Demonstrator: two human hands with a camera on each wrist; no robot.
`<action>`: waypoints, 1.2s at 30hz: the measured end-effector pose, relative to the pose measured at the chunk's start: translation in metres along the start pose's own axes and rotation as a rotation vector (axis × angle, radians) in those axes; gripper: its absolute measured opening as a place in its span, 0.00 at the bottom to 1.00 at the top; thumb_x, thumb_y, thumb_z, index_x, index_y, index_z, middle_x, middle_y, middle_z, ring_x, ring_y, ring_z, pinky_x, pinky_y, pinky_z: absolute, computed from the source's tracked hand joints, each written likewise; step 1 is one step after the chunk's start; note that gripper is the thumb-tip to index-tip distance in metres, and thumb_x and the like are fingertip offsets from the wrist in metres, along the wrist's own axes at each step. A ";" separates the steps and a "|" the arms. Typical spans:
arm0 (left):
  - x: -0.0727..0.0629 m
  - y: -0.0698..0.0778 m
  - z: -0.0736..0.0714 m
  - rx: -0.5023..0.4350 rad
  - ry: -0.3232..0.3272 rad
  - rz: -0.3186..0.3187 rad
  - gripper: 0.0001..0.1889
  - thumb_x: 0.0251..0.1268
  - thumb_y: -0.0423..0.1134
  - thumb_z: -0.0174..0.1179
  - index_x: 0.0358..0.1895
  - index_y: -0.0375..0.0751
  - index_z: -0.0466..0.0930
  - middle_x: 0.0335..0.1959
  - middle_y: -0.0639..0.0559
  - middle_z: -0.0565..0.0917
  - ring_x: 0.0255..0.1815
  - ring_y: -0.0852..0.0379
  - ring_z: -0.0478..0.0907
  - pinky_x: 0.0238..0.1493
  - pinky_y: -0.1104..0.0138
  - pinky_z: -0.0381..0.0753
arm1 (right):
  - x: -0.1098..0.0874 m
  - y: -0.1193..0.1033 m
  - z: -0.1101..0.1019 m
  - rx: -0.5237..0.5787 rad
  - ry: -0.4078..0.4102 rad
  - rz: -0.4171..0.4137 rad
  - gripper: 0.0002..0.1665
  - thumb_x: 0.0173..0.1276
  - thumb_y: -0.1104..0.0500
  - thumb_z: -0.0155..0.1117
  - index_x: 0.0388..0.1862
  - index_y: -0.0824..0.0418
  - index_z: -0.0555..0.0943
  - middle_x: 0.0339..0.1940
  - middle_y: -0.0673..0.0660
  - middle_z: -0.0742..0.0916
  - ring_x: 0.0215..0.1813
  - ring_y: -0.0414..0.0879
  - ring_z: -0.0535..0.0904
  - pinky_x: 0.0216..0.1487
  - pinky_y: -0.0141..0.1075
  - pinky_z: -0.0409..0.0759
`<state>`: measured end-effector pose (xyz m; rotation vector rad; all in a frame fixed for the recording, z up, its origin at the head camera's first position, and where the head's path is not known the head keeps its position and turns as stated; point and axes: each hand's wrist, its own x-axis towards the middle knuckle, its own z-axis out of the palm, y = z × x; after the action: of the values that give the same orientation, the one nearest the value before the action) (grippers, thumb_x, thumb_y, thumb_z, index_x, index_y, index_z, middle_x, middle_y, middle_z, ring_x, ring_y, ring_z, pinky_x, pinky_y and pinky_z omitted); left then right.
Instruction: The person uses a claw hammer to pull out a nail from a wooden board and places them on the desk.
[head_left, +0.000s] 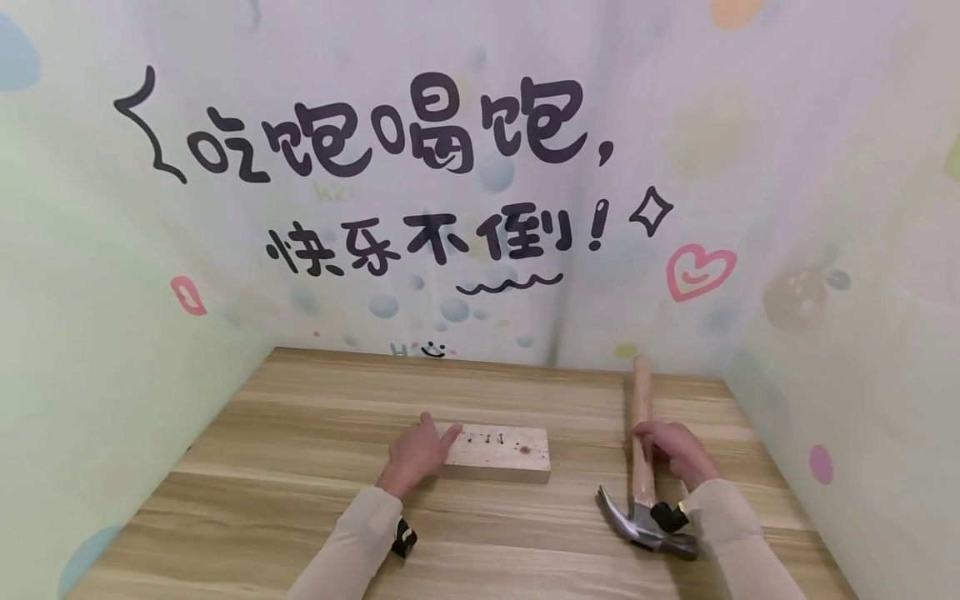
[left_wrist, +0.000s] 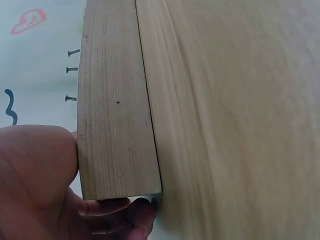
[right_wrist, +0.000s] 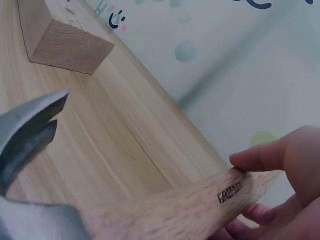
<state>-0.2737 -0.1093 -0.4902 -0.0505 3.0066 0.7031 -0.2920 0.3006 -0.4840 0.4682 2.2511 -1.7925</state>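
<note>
A pale wooden block (head_left: 498,463) lies lengthwise on the table, with several nails (head_left: 487,438) sticking up from its top. My left hand (head_left: 417,454) grips the block's left end; the thumb is on top, and in the left wrist view curled fingers (left_wrist: 107,220) show at the end face. To the right is a claw hammer (head_left: 642,479), its wooden handle pointing toward the back wall and its metal head nearest me. My right hand (head_left: 681,452) holds the handle about midway, thumb on one side and fingers beneath in the right wrist view. Whether the hammer touches the table is unclear.
The wood-grain table (head_left: 300,433) meets a printed wall covering (head_left: 450,317) at the back, with pale side walls left and right. The hammer's handle end is close to the back wall. Each wrist wears a small black device (head_left: 404,538).
</note>
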 end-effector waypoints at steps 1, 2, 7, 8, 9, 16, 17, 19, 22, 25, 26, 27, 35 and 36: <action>0.001 0.000 0.000 -0.007 0.004 0.001 0.43 0.74 0.64 0.46 0.69 0.22 0.59 0.36 0.34 0.82 0.26 0.49 0.74 0.23 0.60 0.71 | -0.001 0.001 -0.001 0.035 -0.028 -0.008 0.18 0.65 0.62 0.59 0.46 0.75 0.70 0.25 0.52 0.81 0.29 0.42 0.80 0.35 0.34 0.80; 0.001 0.000 0.001 -0.014 0.009 0.003 0.43 0.73 0.64 0.47 0.69 0.22 0.59 0.39 0.33 0.82 0.27 0.49 0.74 0.24 0.60 0.72 | -0.002 0.001 -0.003 0.064 -0.061 -0.022 0.18 0.66 0.63 0.57 0.47 0.76 0.69 0.27 0.52 0.82 0.31 0.42 0.80 0.36 0.35 0.80; 0.003 0.000 0.002 -0.055 0.029 0.012 0.42 0.72 0.62 0.50 0.67 0.22 0.63 0.47 0.29 0.81 0.34 0.44 0.79 0.32 0.54 0.78 | -0.005 0.007 -0.012 0.141 -0.130 -0.105 0.19 0.73 0.63 0.54 0.53 0.78 0.72 0.33 0.52 0.88 0.38 0.42 0.82 0.41 0.34 0.80; 0.004 0.000 0.003 -0.059 0.032 0.016 0.41 0.72 0.62 0.50 0.67 0.22 0.63 0.49 0.29 0.81 0.37 0.43 0.80 0.34 0.52 0.79 | -0.006 0.008 -0.014 0.141 -0.122 -0.128 0.19 0.73 0.62 0.55 0.55 0.77 0.73 0.34 0.52 0.89 0.39 0.41 0.83 0.41 0.34 0.80; 0.004 0.000 0.003 -0.068 0.035 0.020 0.41 0.72 0.62 0.51 0.66 0.22 0.64 0.50 0.29 0.81 0.40 0.41 0.81 0.37 0.50 0.80 | -0.007 0.010 -0.015 0.142 -0.105 -0.148 0.19 0.73 0.61 0.56 0.54 0.75 0.74 0.35 0.51 0.89 0.39 0.41 0.83 0.42 0.34 0.80; 0.006 0.004 0.005 -0.116 0.039 0.036 0.39 0.73 0.60 0.52 0.65 0.22 0.66 0.53 0.28 0.79 0.50 0.35 0.79 0.47 0.45 0.79 | -0.017 0.013 -0.015 0.285 0.034 -0.278 0.04 0.73 0.57 0.61 0.45 0.53 0.79 0.31 0.45 0.86 0.36 0.36 0.81 0.40 0.30 0.79; 0.007 0.005 0.006 -0.120 0.041 0.036 0.38 0.73 0.60 0.51 0.65 0.23 0.66 0.53 0.28 0.79 0.50 0.35 0.79 0.48 0.45 0.79 | -0.018 0.013 -0.013 0.334 0.054 -0.291 0.02 0.74 0.57 0.61 0.43 0.50 0.78 0.30 0.45 0.85 0.35 0.36 0.80 0.38 0.30 0.79; 0.007 0.007 0.006 -0.131 0.050 0.044 0.37 0.73 0.59 0.52 0.64 0.23 0.67 0.53 0.28 0.79 0.52 0.35 0.79 0.50 0.44 0.78 | -0.023 0.010 -0.008 0.419 0.079 -0.315 0.03 0.75 0.57 0.59 0.43 0.48 0.76 0.28 0.45 0.83 0.32 0.36 0.79 0.35 0.29 0.78; 0.008 0.010 0.007 -0.152 0.065 0.059 0.35 0.73 0.57 0.54 0.62 0.23 0.69 0.53 0.28 0.79 0.53 0.35 0.78 0.51 0.44 0.78 | -0.030 0.006 -0.002 0.472 0.119 -0.339 0.04 0.76 0.55 0.57 0.46 0.48 0.74 0.25 0.45 0.83 0.30 0.36 0.79 0.34 0.29 0.78; 0.009 0.011 0.009 -0.183 0.074 0.060 0.35 0.72 0.56 0.56 0.61 0.23 0.70 0.54 0.29 0.79 0.54 0.35 0.78 0.53 0.45 0.78 | -0.036 0.004 0.003 0.512 0.106 -0.381 0.07 0.77 0.54 0.56 0.49 0.51 0.71 0.29 0.46 0.84 0.34 0.37 0.84 0.40 0.32 0.83; 0.010 0.011 0.010 -0.191 0.077 0.062 0.35 0.71 0.56 0.56 0.61 0.23 0.70 0.54 0.29 0.80 0.54 0.35 0.79 0.52 0.46 0.78 | -0.037 0.003 0.004 0.521 0.094 -0.406 0.07 0.77 0.54 0.55 0.49 0.51 0.70 0.31 0.46 0.84 0.37 0.38 0.85 0.43 0.34 0.84; 0.011 0.011 0.010 -0.197 0.079 0.065 0.34 0.71 0.56 0.57 0.60 0.23 0.71 0.53 0.30 0.80 0.54 0.36 0.79 0.52 0.46 0.78 | -0.038 0.003 0.005 0.532 0.069 -0.437 0.07 0.78 0.54 0.55 0.50 0.52 0.69 0.33 0.46 0.84 0.39 0.39 0.86 0.46 0.37 0.84; 0.013 0.017 0.010 -0.205 0.060 0.123 0.32 0.72 0.54 0.56 0.61 0.25 0.72 0.57 0.30 0.79 0.58 0.34 0.76 0.58 0.45 0.75 | -0.044 0.001 0.006 0.666 -0.311 -0.688 0.11 0.82 0.63 0.40 0.54 0.62 0.69 0.48 0.58 0.87 0.55 0.54 0.85 0.58 0.51 0.79; 0.014 0.017 0.011 -0.203 0.053 0.132 0.31 0.73 0.54 0.55 0.62 0.25 0.72 0.57 0.30 0.78 0.59 0.34 0.76 0.58 0.45 0.75 | -0.044 0.002 0.005 0.687 -0.368 -0.713 0.13 0.83 0.64 0.37 0.55 0.64 0.70 0.49 0.61 0.87 0.55 0.56 0.84 0.59 0.53 0.78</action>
<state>-0.2875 -0.0895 -0.4928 0.1238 2.9974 1.0340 -0.2505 0.2911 -0.4707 -0.6177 1.5897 -2.7047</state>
